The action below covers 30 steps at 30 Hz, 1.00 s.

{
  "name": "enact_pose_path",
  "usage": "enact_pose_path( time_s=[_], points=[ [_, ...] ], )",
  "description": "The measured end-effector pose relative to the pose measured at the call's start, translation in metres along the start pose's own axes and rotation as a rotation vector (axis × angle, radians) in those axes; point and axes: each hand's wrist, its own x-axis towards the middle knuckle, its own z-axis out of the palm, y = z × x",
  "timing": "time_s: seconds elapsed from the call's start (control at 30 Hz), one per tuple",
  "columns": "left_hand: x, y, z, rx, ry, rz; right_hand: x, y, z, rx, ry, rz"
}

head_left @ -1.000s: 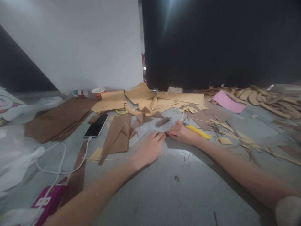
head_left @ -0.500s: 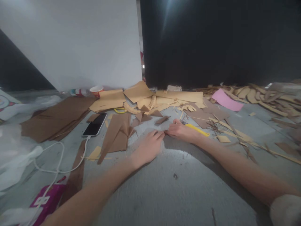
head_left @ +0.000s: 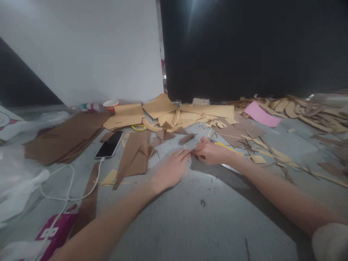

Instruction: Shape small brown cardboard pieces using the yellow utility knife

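My left hand [head_left: 175,167] lies low over the grey surface, fingers pressed together, tips on a small dark brown piece [head_left: 193,152]. My right hand [head_left: 210,151] meets it from the other side, curled closed with thumb and fingers on the same piece. Most of that piece is hidden by the fingers. Just behind the right wrist lies a yellow strip-like object [head_left: 230,148], partly covered. A thin pale edge [head_left: 231,167] shows under the right forearm; its kind I cannot make out. Brown scraps [head_left: 187,138] lie beyond the fingertips.
Left of my hands are a folded brown sheet [head_left: 137,156], a phone [head_left: 110,145] on a white cable [head_left: 71,181] and stacked brown sheets [head_left: 67,136]. Tan sheets [head_left: 126,113] and a paper cup [head_left: 111,105] stand behind. A pink sheet [head_left: 262,114] and strips [head_left: 299,108] lie right.
My right hand has shifted slightly and turned, with its fingers more curled. A pale edge now shows under the right forearm, and less of the yellow object is visible. My left hand has barely moved.
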Motion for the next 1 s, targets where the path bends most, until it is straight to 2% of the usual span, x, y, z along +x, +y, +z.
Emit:
enact_pose_path(
  time_s=[0.17,0.37,0.57,0.7,0.8,0.9,1.0],
  points=[
    [0.001,0.001,-0.002,0.001,0.013,0.006,0.0,-0.001,-0.003,-0.005,0.016,-0.004],
    [0.004,0.002,-0.003,-0.017,0.025,-0.026,0.001,-0.003,-0.002,-0.141,0.06,-0.069],
    [0.003,-0.002,-0.001,-0.16,0.101,-0.069,-0.001,-0.002,0.004,-0.235,0.086,-0.107],
    [0.0,-0.004,-0.001,-0.236,0.111,-0.094,-0.002,-0.002,0.007,-0.269,0.099,-0.151],
    [0.0,-0.005,0.0,-0.321,0.131,-0.119,-0.001,-0.002,0.014,-0.169,0.194,-0.05],
    [0.002,-0.008,0.001,-0.493,0.222,-0.242,0.003,-0.006,0.021,0.099,0.337,0.175],
    [0.004,-0.011,-0.001,-0.634,0.276,-0.359,0.009,-0.016,0.023,0.182,0.398,0.29]
  ],
)
